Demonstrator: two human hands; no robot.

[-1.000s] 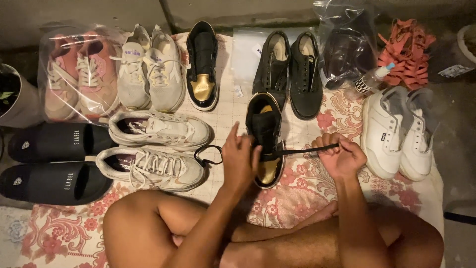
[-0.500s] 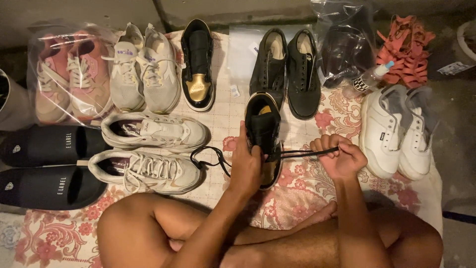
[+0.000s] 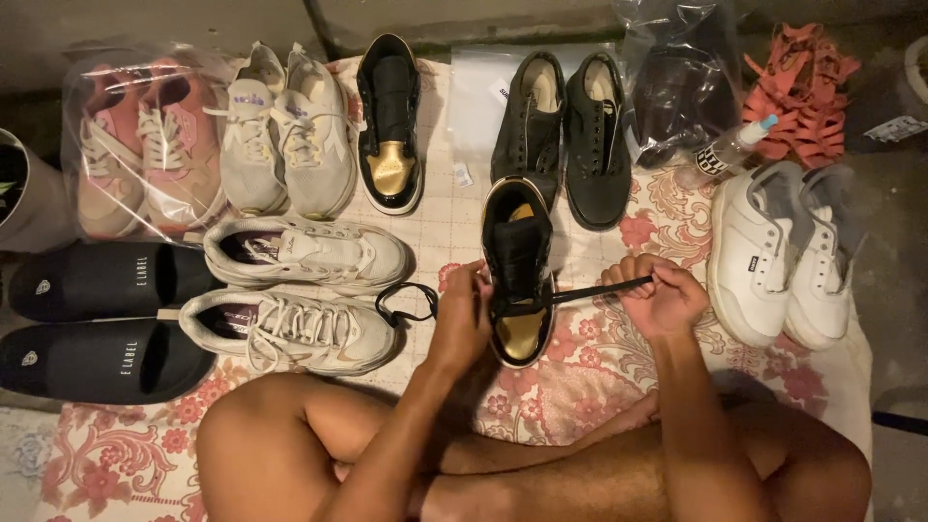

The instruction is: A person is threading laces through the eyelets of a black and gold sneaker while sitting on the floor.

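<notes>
A black high-top shoe with a gold toe (image 3: 519, 271) stands on the floral cloth (image 3: 599, 367) in front of me. A black lace (image 3: 580, 293) runs through it. My right hand (image 3: 659, 298) is closed on the lace's right end and holds it taut. My left hand (image 3: 462, 314) pinches the lace at the shoe's left side, and the loose end loops (image 3: 404, 303) out to the left. The matching black and gold shoe (image 3: 390, 126) stands at the back.
White sneakers (image 3: 300, 254) and black slip-ons (image 3: 101, 319) lie at left, bagged pink sneakers (image 3: 145, 155) and a cream pair (image 3: 280, 135) behind. Black shoes (image 3: 565, 126), a plastic bag (image 3: 681, 87), a spray bottle (image 3: 730, 150), red sandals (image 3: 797, 97) and white shoes (image 3: 783, 256) are at right.
My left hand has dropped from the shoe's tongue to its left side and now pinches the lace. My right hand keeps the lace taut, shifted slightly up.
</notes>
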